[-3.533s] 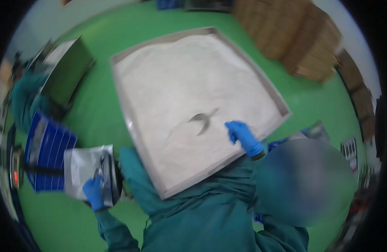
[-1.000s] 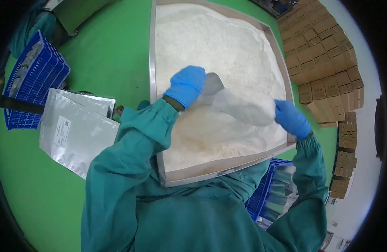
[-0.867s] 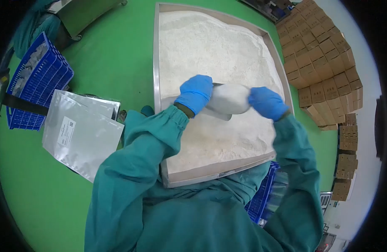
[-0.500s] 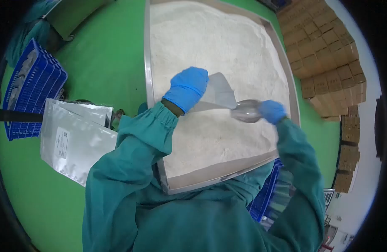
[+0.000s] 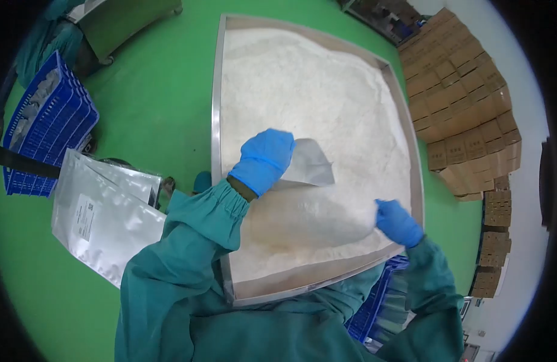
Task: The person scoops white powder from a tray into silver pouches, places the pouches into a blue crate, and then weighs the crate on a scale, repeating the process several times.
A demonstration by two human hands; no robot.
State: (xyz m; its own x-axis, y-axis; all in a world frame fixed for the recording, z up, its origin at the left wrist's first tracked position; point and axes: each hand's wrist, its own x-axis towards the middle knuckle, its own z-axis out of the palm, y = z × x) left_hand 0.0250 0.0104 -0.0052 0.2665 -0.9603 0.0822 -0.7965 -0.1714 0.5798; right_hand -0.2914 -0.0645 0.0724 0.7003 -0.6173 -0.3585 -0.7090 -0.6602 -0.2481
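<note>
A large metal-rimmed tray full of off-white powder lies in front of me. My left hand, in a blue glove, is closed on a pale translucent bag over the powder. Lower right, my right hand, also gloved in blue, is closed around the handle end of a scoop. The scoop is smeared by motion and lies low over the powder, below the bag; whether it holds powder cannot be made out.
Silver pouches, one with a white label, lie left of the tray. Beyond them stands a blue crate. Another blue crate is by my right side. Cardboard boxes are stacked at right. A metal cart stands upper left.
The scoop has moved away from the bag's mouth, down and left over the powder. My right hand is lower. The bag and my left hand appear slightly lower, and the whole view has shifted.
</note>
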